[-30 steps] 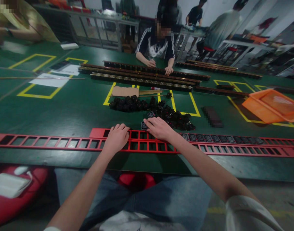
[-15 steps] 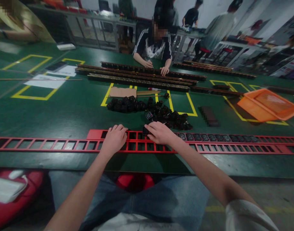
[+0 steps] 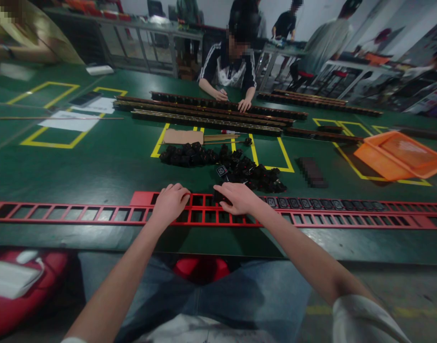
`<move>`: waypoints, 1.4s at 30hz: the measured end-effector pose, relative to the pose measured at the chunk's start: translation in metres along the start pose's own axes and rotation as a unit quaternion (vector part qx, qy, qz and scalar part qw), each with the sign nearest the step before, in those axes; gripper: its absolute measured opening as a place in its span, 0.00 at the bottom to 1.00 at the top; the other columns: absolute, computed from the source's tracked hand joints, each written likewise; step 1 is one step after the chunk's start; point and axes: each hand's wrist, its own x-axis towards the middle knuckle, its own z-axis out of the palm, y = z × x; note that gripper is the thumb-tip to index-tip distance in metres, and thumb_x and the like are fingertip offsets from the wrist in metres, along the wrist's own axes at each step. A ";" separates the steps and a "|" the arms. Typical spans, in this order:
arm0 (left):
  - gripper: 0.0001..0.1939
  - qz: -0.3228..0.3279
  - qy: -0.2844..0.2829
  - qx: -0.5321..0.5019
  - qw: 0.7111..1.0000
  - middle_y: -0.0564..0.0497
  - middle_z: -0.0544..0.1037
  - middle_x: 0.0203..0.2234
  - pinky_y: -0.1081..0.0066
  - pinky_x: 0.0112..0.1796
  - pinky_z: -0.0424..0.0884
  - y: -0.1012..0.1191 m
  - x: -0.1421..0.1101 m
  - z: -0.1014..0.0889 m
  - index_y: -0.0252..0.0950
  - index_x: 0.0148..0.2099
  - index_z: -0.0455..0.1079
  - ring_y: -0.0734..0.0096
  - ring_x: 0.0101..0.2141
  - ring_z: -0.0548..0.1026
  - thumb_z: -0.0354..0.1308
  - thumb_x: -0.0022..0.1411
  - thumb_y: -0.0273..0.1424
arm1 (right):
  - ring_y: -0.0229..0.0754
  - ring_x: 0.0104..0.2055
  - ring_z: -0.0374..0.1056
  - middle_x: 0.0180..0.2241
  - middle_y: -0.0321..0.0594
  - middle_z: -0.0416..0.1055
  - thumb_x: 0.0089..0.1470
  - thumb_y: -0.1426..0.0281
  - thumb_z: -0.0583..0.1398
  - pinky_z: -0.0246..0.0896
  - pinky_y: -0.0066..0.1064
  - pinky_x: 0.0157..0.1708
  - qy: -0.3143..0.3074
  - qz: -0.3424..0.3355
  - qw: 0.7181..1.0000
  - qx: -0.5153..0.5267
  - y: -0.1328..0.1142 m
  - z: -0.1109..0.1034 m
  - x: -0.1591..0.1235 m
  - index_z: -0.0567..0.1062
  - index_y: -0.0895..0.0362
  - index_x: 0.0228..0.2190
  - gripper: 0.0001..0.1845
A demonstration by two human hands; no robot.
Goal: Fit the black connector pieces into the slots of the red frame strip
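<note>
A long red slotted frame [image 3: 78,213] lies across the green table's near edge. Black sockets fill its slots on the right part [image 3: 321,205]. My left hand [image 3: 170,203] rests on the frame with its fingers curled over the far rail. My right hand [image 3: 238,198] lies over the frame a little to the right, fingers bent down on a small black socket [image 3: 218,195] at the frame's far rail. Just beyond the hands lies a pile of loose black sockets [image 3: 221,162], one showing a white face [image 3: 222,170].
Across the table a person [image 3: 230,66] works on long dark strips [image 3: 211,112]. An orange tray [image 3: 400,155] sits at right, a dark block [image 3: 313,172] nearer. Cardboard [image 3: 184,136], papers [image 3: 70,120] and yellow floor-tape boxes mark the table. A red stool [image 3: 23,281] stands at lower left.
My right hand drew back from the pile to the frame, bringing a black socket down onto the far rail. The left hand stayed on the frame.
</note>
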 end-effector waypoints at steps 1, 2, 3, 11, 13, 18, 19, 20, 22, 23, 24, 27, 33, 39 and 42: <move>0.16 -0.001 -0.006 -0.005 1.000 0.46 0.77 0.41 0.60 0.41 0.68 -0.002 0.002 0.000 0.40 0.46 0.76 0.57 0.43 0.71 0.46 0.69 0.33 | 0.47 0.40 0.68 0.42 0.51 0.72 0.58 0.66 0.56 0.64 0.37 0.38 -0.001 0.003 1.000 -0.001 0.000 0.000 0.000 0.64 0.66 0.56 0.27; 0.16 0.001 -0.011 -0.010 1.000 0.46 0.77 0.41 0.60 0.42 0.68 -0.003 0.003 0.000 0.40 0.46 0.76 0.58 0.42 0.71 0.46 0.69 0.33 | 0.48 0.41 0.69 0.42 0.51 0.72 0.58 0.66 0.56 0.64 0.37 0.38 -0.003 0.007 1.000 -0.001 0.000 0.000 0.001 0.64 0.66 0.56 0.27; 0.16 0.003 -0.014 -0.013 1.000 0.46 0.77 0.41 0.60 0.43 0.69 -0.005 0.005 0.000 0.40 0.46 0.77 0.58 0.42 0.72 0.46 0.69 0.32 | 0.48 0.41 0.69 0.42 0.51 0.72 0.58 0.66 0.56 0.64 0.37 0.38 -0.006 0.012 1.000 0.000 -0.001 0.000 0.001 0.64 0.66 0.56 0.27; 0.17 -0.001 -0.012 -0.013 1.000 0.46 0.78 0.38 0.63 0.45 0.69 -0.027 0.002 -0.003 0.39 0.44 0.79 0.60 0.41 0.73 0.47 0.68 0.32 | 0.48 0.43 0.70 0.43 0.51 0.73 0.59 0.65 0.56 0.65 0.37 0.39 -0.028 0.024 0.999 0.021 -0.011 0.001 0.009 0.64 0.65 0.57 0.27; 0.18 -0.005 -0.007 -0.007 1.000 0.46 0.78 0.38 0.63 0.44 0.69 -0.033 0.000 -0.005 0.39 0.44 0.79 0.60 0.41 0.73 0.47 0.68 0.32 | 0.48 0.43 0.70 0.43 0.50 0.73 0.59 0.65 0.56 0.64 0.36 0.38 -0.030 0.024 0.999 0.021 -0.014 0.003 0.013 0.64 0.65 0.57 0.28; 0.17 -0.023 -0.018 0.021 0.999 0.48 0.79 0.41 0.62 0.43 0.68 -0.046 -0.006 -0.011 0.42 0.44 0.79 0.58 0.42 0.73 0.47 0.68 0.34 | 0.48 0.43 0.70 0.43 0.50 0.74 0.58 0.64 0.56 0.63 0.35 0.38 -0.025 0.032 0.999 0.024 -0.018 0.009 0.021 0.66 0.64 0.56 0.27; 0.17 -0.028 -0.016 0.026 0.999 0.48 0.79 0.41 0.62 0.43 0.67 -0.049 -0.007 -0.012 0.43 0.44 0.79 0.58 0.43 0.73 0.47 0.68 0.34 | 0.48 0.43 0.70 0.43 0.50 0.74 0.58 0.64 0.56 0.62 0.35 0.39 -0.021 0.035 0.999 0.024 -0.018 0.009 0.021 0.66 0.64 0.55 0.27; 0.17 -0.033 -0.012 0.028 0.999 0.48 0.79 0.41 0.62 0.42 0.67 -0.051 -0.008 -0.013 0.43 0.44 0.78 0.58 0.43 0.73 0.47 0.68 0.34 | 0.48 0.43 0.70 0.42 0.49 0.74 0.58 0.64 0.56 0.62 0.35 0.38 -0.018 0.038 0.999 0.024 -0.018 0.009 0.022 0.67 0.64 0.55 0.26; 0.17 -0.041 -0.003 0.029 0.999 0.49 0.79 0.42 0.61 0.42 0.67 -0.056 -0.010 -0.014 0.43 0.44 0.78 0.57 0.44 0.73 0.47 0.68 0.34 | 0.48 0.43 0.71 0.42 0.49 0.74 0.57 0.63 0.56 0.62 0.35 0.38 -0.014 0.043 0.999 0.025 -0.018 0.008 0.022 0.67 0.63 0.54 0.26; 0.17 -0.043 -0.001 0.028 0.999 0.49 0.79 0.43 0.60 0.41 0.66 -0.059 -0.011 -0.015 0.43 0.44 0.78 0.56 0.45 0.73 0.47 0.68 0.34 | 0.48 0.42 0.71 0.42 0.49 0.75 0.57 0.63 0.56 0.62 0.35 0.38 -0.013 0.043 0.999 0.027 -0.019 0.008 0.022 0.68 0.63 0.54 0.26; 0.17 -0.046 -0.001 0.026 0.999 0.49 0.79 0.43 0.60 0.41 0.66 -0.062 -0.011 -0.016 0.43 0.45 0.78 0.56 0.45 0.73 0.47 0.68 0.35 | 0.48 0.42 0.71 0.42 0.48 0.75 0.57 0.63 0.56 0.62 0.35 0.37 -0.014 0.044 0.999 0.029 -0.019 0.007 0.023 0.68 0.63 0.54 0.25; 0.17 -0.049 -0.008 0.025 0.998 0.49 0.79 0.45 0.60 0.41 0.65 -0.068 -0.012 -0.017 0.44 0.45 0.78 0.56 0.46 0.73 0.47 0.68 0.35 | 0.47 0.42 0.71 0.41 0.48 0.75 0.56 0.64 0.57 0.61 0.34 0.37 -0.011 0.045 0.998 0.035 -0.022 0.006 0.025 0.69 0.62 0.53 0.25; 0.17 -0.060 -0.006 0.027 0.998 0.50 0.79 0.44 0.59 0.42 0.65 -0.074 -0.013 -0.019 0.44 0.45 0.78 0.56 0.46 0.73 0.46 0.68 0.35 | 0.48 0.43 0.72 0.43 0.48 0.76 0.55 0.64 0.57 0.62 0.35 0.39 -0.003 0.067 0.997 0.037 -0.021 0.007 0.022 0.69 0.62 0.53 0.26; 0.17 -0.067 0.013 0.000 0.998 0.49 0.79 0.44 0.58 0.43 0.63 -0.074 -0.015 -0.014 0.43 0.45 0.77 0.56 0.46 0.73 0.46 0.68 0.35 | 0.48 0.43 0.72 0.43 0.48 0.76 0.55 0.63 0.58 0.62 0.34 0.39 -0.025 0.067 0.997 0.039 -0.017 0.002 0.017 0.69 0.61 0.53 0.26; 0.17 -0.063 0.018 -0.008 0.998 0.49 0.79 0.44 0.59 0.42 0.63 -0.075 -0.016 -0.013 0.43 0.45 0.77 0.56 0.45 0.73 0.46 0.68 0.35 | 0.48 0.43 0.72 0.43 0.48 0.76 0.56 0.64 0.58 0.62 0.34 0.39 -0.038 0.058 0.997 0.039 -0.017 -0.005 0.019 0.70 0.61 0.53 0.25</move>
